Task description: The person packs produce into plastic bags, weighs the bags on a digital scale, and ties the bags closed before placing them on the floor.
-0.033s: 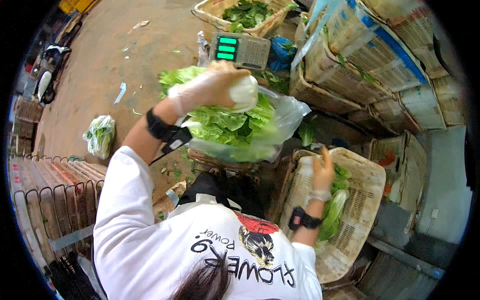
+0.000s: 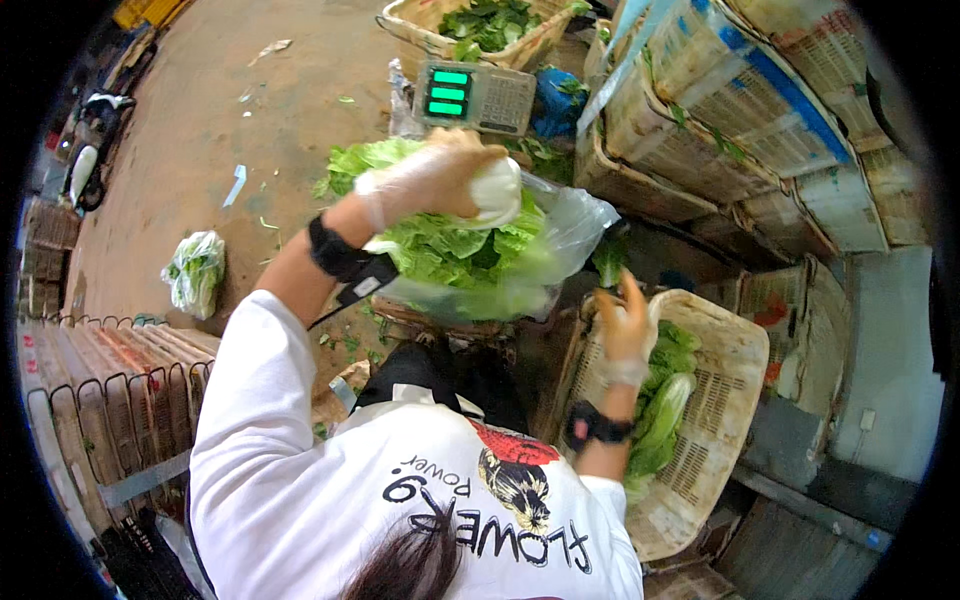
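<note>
My left hand (image 2: 435, 175), in a thin clear glove, has its grip closed around the pale base of a leafy green cabbage (image 2: 460, 235), pressing it into an open clear plastic bag (image 2: 560, 240) already stuffed with green leaves. The bag sits just in front of me, below a weighing scale (image 2: 475, 97) with a lit green display. My right hand (image 2: 622, 325), also gloved, hovers open over a woven basket (image 2: 735, 370) on my right, fingers spread, holding nothing; more greens (image 2: 665, 400) lie inside it. Another bagged bundle (image 2: 195, 270) lies apart on the dirt floor (image 2: 200, 130) to my left. To do this well, I judge I should steady the bag's rim with my free hand and ease the head in base first, so leaves do not tear or spill.
</note>
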A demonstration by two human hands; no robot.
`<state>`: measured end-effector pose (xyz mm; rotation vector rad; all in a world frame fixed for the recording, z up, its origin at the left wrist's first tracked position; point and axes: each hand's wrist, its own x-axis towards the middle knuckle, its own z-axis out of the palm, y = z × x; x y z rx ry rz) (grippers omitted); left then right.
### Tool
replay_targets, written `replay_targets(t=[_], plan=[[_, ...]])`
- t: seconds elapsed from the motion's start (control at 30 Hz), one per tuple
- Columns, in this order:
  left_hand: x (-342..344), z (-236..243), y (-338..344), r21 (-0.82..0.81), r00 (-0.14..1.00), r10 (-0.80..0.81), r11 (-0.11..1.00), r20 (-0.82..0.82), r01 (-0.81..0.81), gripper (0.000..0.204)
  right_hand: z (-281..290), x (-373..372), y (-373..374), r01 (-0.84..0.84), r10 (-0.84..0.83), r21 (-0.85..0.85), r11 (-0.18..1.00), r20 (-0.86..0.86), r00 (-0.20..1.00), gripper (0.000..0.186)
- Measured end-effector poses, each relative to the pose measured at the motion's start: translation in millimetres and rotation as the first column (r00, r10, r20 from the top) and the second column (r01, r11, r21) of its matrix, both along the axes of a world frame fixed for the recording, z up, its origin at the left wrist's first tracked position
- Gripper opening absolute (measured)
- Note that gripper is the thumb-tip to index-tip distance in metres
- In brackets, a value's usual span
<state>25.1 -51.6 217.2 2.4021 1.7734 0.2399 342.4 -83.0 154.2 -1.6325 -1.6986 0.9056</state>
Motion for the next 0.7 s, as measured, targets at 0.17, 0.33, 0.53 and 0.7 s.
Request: replay_targets(t=[0.17,0.33,0.53,0.7], plan=[[69,-39,31,-0.136,0.947,-0.172,0.981,-0.272,0.139,0.061,-11,-63,49,-0.155,0.152,0.009,0.988,-0.257,0.954,0.038],[131,-40,47,-0.238,0.905,-0.342,0.929,-0.251,0.285,0.04,-2,-16,43,-0.261,0.045,-0.05,0.964,-0.937,0.347,0.025],[150,-157,59,0.022,0.921,-0.306,0.95,0.242,0.311,0.035,-6,-5,52,-0.328,0.033,-0.057,0.943,-0.964,0.262,0.027],[160,-155,44,0.001,0.934,-0.321,0.946,0.159,0.325,0.045,-15,24,53,-0.36,-0.016,-0.17,0.917,-0.919,0.393,0.016]])
